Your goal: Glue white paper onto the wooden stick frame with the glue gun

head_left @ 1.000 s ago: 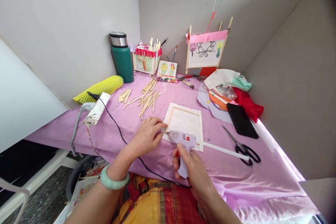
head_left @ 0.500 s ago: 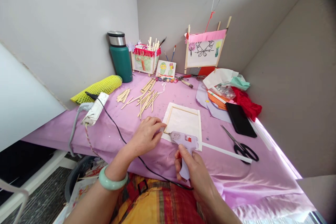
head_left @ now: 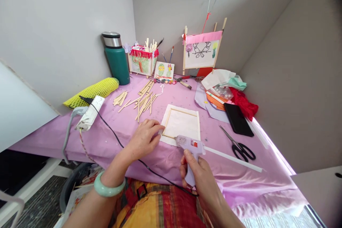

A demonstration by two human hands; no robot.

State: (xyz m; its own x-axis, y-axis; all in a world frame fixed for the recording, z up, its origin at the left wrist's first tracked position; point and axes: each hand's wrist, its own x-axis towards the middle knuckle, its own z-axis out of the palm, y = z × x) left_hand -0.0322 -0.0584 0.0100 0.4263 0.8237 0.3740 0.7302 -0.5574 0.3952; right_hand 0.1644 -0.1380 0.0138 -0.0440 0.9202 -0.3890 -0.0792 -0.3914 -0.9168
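My right hand (head_left: 199,171) is wrapped round the handle of a lilac hot glue gun (head_left: 188,144), with a long white glue stick (head_left: 235,158) out of its back. Its nozzle is at the near wooden stick (head_left: 169,136) on a white sheet (head_left: 184,123). Sticks line the sheet's edges as a square frame. My left hand (head_left: 145,139), a pale green bangle on its wrist, holds the sheet at its left edge; the index fingertip presses near the corner and the thumb sits lower. Its other fingers are partly hidden.
Loose wooden sticks (head_left: 144,99) lie behind the sheet. Scissors (head_left: 237,146) and a black phone (head_left: 238,119) are on the right. A black cord (head_left: 114,133) crosses the left side from a power strip (head_left: 91,114). A green bottle (head_left: 117,60) stands at the back left.
The glue gun has moved right along the near stick, away from the left corner. My left hand stays at the sheet's left edge. The whole view has shifted slightly.
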